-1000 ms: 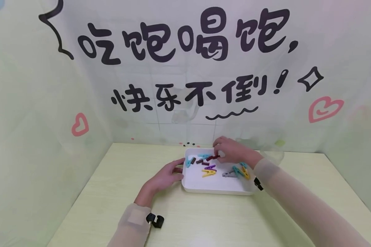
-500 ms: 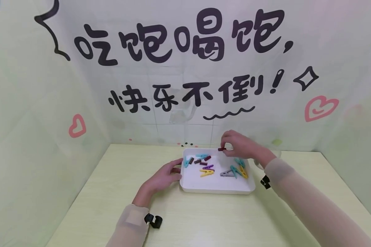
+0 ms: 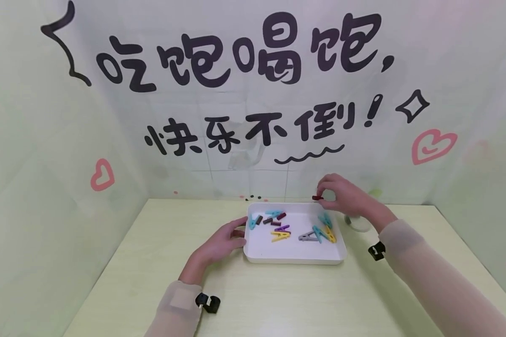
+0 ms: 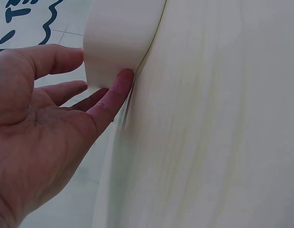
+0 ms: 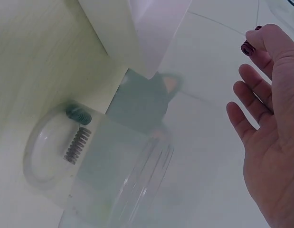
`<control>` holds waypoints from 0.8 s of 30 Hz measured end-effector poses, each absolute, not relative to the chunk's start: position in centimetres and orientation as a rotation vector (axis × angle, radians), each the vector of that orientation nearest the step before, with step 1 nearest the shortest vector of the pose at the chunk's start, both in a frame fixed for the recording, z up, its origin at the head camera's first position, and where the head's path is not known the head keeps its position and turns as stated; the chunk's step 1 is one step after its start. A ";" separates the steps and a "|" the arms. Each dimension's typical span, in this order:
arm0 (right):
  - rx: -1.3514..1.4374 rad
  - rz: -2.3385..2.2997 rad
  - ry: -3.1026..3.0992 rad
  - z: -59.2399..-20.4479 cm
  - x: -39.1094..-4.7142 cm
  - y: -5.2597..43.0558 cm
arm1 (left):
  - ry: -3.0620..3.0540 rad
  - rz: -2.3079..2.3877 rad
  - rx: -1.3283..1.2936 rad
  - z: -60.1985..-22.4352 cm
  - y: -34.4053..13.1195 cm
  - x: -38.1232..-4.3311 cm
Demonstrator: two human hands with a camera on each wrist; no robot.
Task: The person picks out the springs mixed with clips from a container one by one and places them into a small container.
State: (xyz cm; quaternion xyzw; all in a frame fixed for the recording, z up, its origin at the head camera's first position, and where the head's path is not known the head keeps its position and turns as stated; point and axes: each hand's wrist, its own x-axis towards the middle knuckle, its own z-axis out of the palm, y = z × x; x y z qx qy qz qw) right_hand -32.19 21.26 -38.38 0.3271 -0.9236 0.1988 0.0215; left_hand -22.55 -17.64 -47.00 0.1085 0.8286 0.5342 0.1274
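My right hand (image 3: 345, 195) pinches a dark red coil spring (image 5: 248, 48) between thumb and forefinger, above the back right corner of a white tray (image 3: 278, 252). Its other fingers are spread loosely in the right wrist view. A clear cup (image 5: 97, 164) stands behind the tray's right side, partly hidden by the right hand in the head view. Inside it lie a dark green spring (image 5: 78, 114) and a brownish spring (image 5: 77, 145). With fairly straight, relaxed fingers, my left hand (image 3: 221, 242) touches the tray's left wall (image 4: 120, 33).
Several springs lie in the tray's back left, among them a dark red one (image 3: 281, 216). Clothespins are there too: yellow (image 3: 280, 236), purple (image 3: 282, 228), grey (image 3: 308, 237) and blue-green (image 3: 319, 233). A printed cloth (image 3: 211, 178) hangs behind the table (image 3: 244, 299).
My right hand has lifted the dark red spring from the tray and carried it right and back, toward the clear cup. The left hand stays at the tray's left side.
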 end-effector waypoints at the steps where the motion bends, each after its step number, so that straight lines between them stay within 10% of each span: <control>1: 1.007 0.624 -2.851 -38.4 -32.1 21.6 | 2.411 1.556 0.315 -47.0 -17.6 -22.6; 24: 0.740 0.751 -2.725 -40.7 -30.9 30.3 | 2.398 1.579 0.331 -47.3 -17.7 -22.7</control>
